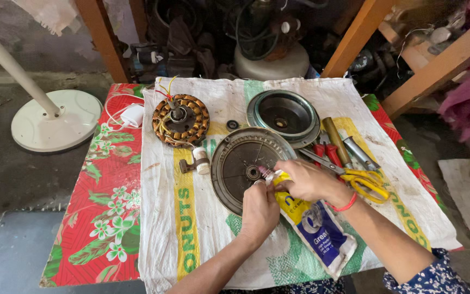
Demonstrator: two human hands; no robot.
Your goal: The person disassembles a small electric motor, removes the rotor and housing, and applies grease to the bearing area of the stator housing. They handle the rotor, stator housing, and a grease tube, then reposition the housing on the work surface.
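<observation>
- Right hand (307, 179) clamped on the neck of a yellow-and-blue plastic grease pouch (314, 220), nozzle aimed at the hub of a round dark metal fan cover plate (235, 163).
- Left hand (259, 209) at the plate's lower right rim, fingers curled together, fingertips touching the nozzle beside the hub.
- Pouch body trailing down and right from the plate, across a white woven sack (202, 228) spread on the counter.
- Copper-wound round stator (181, 120) up and left of the plate.
- Round grey metal motor housing (284, 115) just above the plate.
- Yellow-handled scissors (363, 182) right of the plate, beside red-handled pliers (326, 152).
- Small white cylindrical capacitor (201, 161) just left of the plate.
</observation>
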